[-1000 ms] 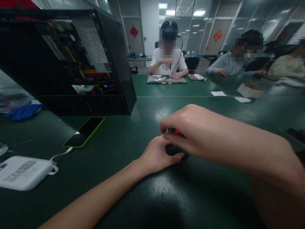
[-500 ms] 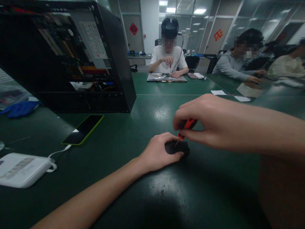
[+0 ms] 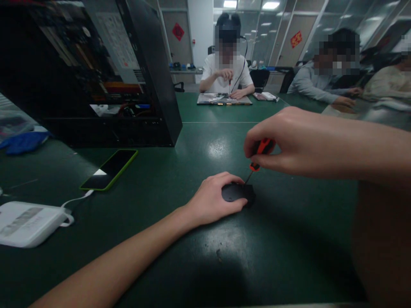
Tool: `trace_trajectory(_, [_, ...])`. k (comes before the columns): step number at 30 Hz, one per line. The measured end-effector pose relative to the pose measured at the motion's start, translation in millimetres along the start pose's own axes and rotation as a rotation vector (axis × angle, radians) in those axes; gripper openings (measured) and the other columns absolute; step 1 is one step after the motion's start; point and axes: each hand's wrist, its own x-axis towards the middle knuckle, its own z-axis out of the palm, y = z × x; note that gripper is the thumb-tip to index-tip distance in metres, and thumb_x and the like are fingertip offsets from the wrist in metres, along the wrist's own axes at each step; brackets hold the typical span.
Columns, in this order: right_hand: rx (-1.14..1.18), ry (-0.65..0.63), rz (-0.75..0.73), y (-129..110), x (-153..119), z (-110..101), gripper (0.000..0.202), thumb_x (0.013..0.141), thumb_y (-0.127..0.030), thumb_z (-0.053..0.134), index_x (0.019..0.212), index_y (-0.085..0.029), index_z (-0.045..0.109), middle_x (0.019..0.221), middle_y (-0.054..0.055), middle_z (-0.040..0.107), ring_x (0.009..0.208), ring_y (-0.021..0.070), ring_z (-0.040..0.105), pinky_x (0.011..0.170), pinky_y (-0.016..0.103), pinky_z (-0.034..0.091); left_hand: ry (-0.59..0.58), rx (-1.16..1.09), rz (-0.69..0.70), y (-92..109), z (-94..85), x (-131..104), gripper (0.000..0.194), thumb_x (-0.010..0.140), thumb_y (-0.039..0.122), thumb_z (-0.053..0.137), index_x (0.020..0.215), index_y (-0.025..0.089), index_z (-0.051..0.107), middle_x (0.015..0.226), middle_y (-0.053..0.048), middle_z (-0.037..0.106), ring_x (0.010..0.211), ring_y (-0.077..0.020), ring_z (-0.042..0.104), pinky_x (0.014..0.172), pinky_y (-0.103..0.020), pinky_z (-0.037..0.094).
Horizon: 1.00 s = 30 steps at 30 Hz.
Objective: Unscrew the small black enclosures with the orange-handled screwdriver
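On the green table lies a black computer mouse (image 3: 233,193), and my left hand (image 3: 215,199) grips it between thumb and fingers. My right hand (image 3: 279,143) is closed around the red and black handle of a screwdriver (image 3: 264,147). The screwdriver leans, its thin shaft pointing down and left to the far edge of the mouse, close to my left fingertips. Whether the tip sits in a screw is too small to make out. Part of the handle is hidden by my right fingers.
An open black computer case (image 3: 160,85) stands at the left on the table (image 3: 192,265). Before it lie a green-edged phone (image 3: 111,170), a cabled white power bank (image 3: 30,224) and a blue glove (image 3: 27,143). Across the table a person (image 3: 226,72) works on a flat panel (image 3: 208,100); others sit at right.
My right hand has lifted a little and moved right with the screwdriver. Its tip has shifted from the middle of the mouse to the far edge. My left hand keeps its grip.
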Motion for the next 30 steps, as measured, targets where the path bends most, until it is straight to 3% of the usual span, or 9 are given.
trace_trajectory(16, [0.004, 0.063, 0.095, 4, 12, 6, 0.021, 0.095, -0.037, 0.065, 0.092, -0.022, 0.079, 0.074, 0.002, 0.074, 0.065, 0.0159, 0.065, 0.066, 0.030, 0.044, 0.005, -0.012, 0.016, 1, -0.7, -1, 0.033, 0.086, 0.036, 0.080, 0.117, 0.024, 0.074, 0.120, -0.004, 0.074, 0.109, -0.0251, 0.070, 0.100, -0.040, 0.052])
trace_trajectory(23, [-0.081, 0.197, 0.091, 8, 25, 17, 0.033, 0.097, -0.047, 0.065, 0.083, -0.020, 0.076, 0.062, 0.001, 0.064, 0.072, 0.0193, 0.068, 0.068, 0.030, 0.045, 0.002, 0.010, 0.010, 3, -0.9, 0, 0.034, 0.086, 0.035, 0.080, 0.118, 0.025, 0.074, 0.120, -0.005, 0.074, 0.110, -0.0269, 0.070, 0.100, -0.042, 0.052])
trace_trajectory(30, [-0.123, 0.220, 0.182, 7, 36, 21, 0.040, 0.098, -0.051, 0.063, 0.078, -0.017, 0.072, 0.064, 0.007, 0.064, 0.081, 0.0286, 0.071, 0.073, 0.036, 0.048, -0.005, 0.005, 0.014, 1, -1.4, 0, 0.035, 0.087, 0.035, 0.079, 0.119, 0.025, 0.074, 0.120, -0.005, 0.074, 0.109, -0.0266, 0.070, 0.100, -0.042, 0.052])
